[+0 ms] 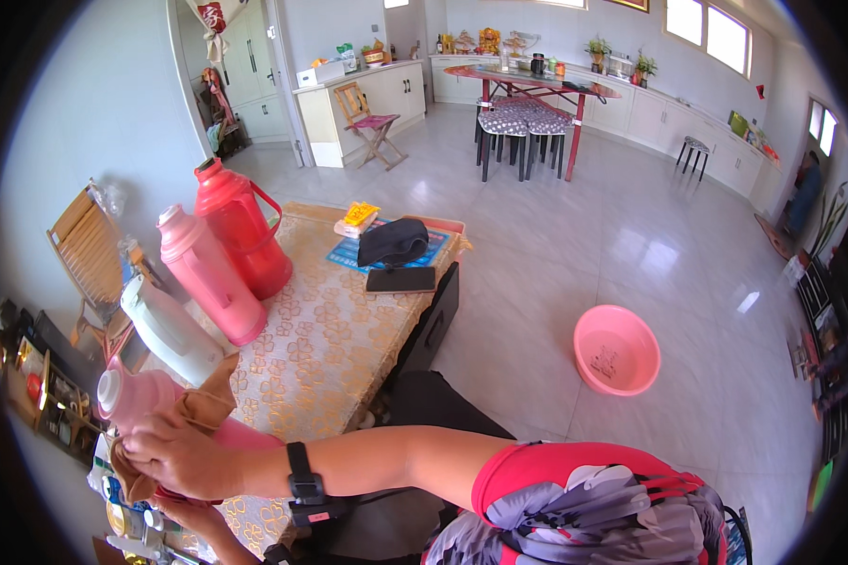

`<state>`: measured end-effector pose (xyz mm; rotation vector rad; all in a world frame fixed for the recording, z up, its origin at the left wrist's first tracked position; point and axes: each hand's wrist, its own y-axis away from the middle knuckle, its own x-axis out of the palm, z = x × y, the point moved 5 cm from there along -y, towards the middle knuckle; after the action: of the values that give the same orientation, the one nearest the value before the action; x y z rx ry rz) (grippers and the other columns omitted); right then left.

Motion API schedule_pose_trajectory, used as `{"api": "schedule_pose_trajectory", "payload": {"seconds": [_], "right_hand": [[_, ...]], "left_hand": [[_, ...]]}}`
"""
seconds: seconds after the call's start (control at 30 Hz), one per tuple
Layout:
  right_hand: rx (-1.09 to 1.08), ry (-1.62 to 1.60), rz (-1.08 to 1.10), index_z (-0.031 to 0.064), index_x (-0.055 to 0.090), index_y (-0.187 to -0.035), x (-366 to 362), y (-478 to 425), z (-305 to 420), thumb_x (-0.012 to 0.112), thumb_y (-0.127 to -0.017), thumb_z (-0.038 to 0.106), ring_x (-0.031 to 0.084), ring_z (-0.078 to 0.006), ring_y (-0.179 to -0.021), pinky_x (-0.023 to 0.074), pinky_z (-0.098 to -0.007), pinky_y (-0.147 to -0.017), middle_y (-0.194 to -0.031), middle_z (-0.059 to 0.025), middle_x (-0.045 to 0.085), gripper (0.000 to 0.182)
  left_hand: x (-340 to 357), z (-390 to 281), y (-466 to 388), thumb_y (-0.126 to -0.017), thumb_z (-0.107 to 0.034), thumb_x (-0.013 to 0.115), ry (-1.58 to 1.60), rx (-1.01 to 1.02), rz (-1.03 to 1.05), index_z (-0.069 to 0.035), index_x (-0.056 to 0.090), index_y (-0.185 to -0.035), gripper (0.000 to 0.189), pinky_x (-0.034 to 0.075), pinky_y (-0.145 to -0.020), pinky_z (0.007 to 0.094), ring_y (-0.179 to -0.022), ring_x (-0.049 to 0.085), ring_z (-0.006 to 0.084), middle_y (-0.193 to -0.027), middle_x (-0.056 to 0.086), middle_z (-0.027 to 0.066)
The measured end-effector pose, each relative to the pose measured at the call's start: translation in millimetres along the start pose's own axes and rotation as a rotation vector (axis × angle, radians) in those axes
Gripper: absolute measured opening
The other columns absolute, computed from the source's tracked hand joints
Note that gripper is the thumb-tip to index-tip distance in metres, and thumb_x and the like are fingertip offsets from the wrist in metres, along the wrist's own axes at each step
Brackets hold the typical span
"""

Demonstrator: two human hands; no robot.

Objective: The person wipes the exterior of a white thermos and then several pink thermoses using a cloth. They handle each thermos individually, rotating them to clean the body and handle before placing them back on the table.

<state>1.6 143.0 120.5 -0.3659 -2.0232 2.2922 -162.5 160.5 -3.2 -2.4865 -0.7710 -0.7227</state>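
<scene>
My right hand (pixel 180 455) presses a brown cloth (pixel 208 402) against a pink thermos flask (pixel 138 395) at the near left end of the table. The cloth wraps over the flask's side, and its folds stick out on both sides of the hand. Below it, my left hand (pixel 194 519) is close to the flask's near side, its fingers mostly hidden. Beside this flask, a pale green vacuum jug (pixel 169 328), another pink thermos flask (pixel 212 275) and a red thermos flask (pixel 244 233) with a handle stand on the patterned tablecloth (pixel 311 339).
A smartphone (pixel 401 280), a black cloth item (pixel 393 242) and a yellow packet (pixel 361 213) lie at the table's far end. Bottles (pixel 155 521) crowd the near left edge. A pink basin (pixel 617 350) is on the floor. A person (pixel 804 194) is at the far right.
</scene>
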Motion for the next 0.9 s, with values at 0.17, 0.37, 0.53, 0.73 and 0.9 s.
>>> {"api": "schedule_pose_trajectory", "payload": {"seconds": [0.17,0.37,0.53,0.73,0.9], "right_hand": [[0.112,0.173,0.171,0.0029,0.058,-0.083,40,-1,10,0.048,-0.076,0.027,0.041,-0.0226,-0.095,0.0294,-0.0372,-0.088,-0.095,-0.0063,0.049,0.027],[0.012,0.070,0.044,0.0050,0.061,-0.087,22,-2,6,0.050,-0.078,0.026,0.043,-0.0223,-0.096,0.0323,-0.0374,-0.088,-0.096,-0.0041,0.051,0.026],[-0.043,-0.062,0.008,0.0046,0.061,-0.099,3,9,-6,0.054,-0.076,0.021,0.044,-0.0240,-0.100,0.0319,-0.0397,-0.090,-0.106,-0.0058,0.052,0.029],[-0.170,0.096,0.020,0.0068,0.059,-0.111,-25,10,-5,0.054,-0.079,0.021,0.043,-0.0260,-0.109,0.0323,-0.0401,-0.090,-0.117,-0.0066,0.050,0.035],[-0.030,-0.016,-0.007,0.0099,0.060,-0.109,-29,14,-20,0.057,-0.076,0.020,0.042,-0.0279,-0.112,0.0348,-0.0405,-0.089,-0.119,-0.0065,0.050,0.035]], "left_hand": [[11,-14,8,-0.091,-0.057,0.028,-0.090,0.060,0.053,-0.008,0.041,-0.130,0.064,0.049,-0.070,0.0211,-0.098,0.058,0.0161,-0.116,0.053,0.0079],[-10,-2,3,-0.093,-0.053,0.031,-0.073,-0.018,-0.020,-0.009,0.051,-0.094,0.048,0.030,-0.045,0.0185,-0.055,0.042,0.0044,-0.069,0.046,-0.0031],[12,-15,14,-0.094,-0.048,0.033,-0.208,0.164,0.144,-0.011,0.047,-0.076,0.043,0.017,-0.040,0.0195,-0.041,0.024,0.0034,-0.051,0.031,-0.0058],[17,-23,20,-0.094,-0.047,0.034,-0.305,0.186,0.067,-0.015,0.039,-0.066,0.043,0.015,-0.040,0.0188,-0.042,0.024,0.0030,-0.050,0.027,-0.0063],[22,-20,25,-0.092,-0.054,0.035,-0.125,-0.003,-0.037,-0.016,0.040,-0.066,0.046,0.013,-0.040,0.0192,-0.041,0.023,0.0025,-0.049,0.027,-0.0076]]}}
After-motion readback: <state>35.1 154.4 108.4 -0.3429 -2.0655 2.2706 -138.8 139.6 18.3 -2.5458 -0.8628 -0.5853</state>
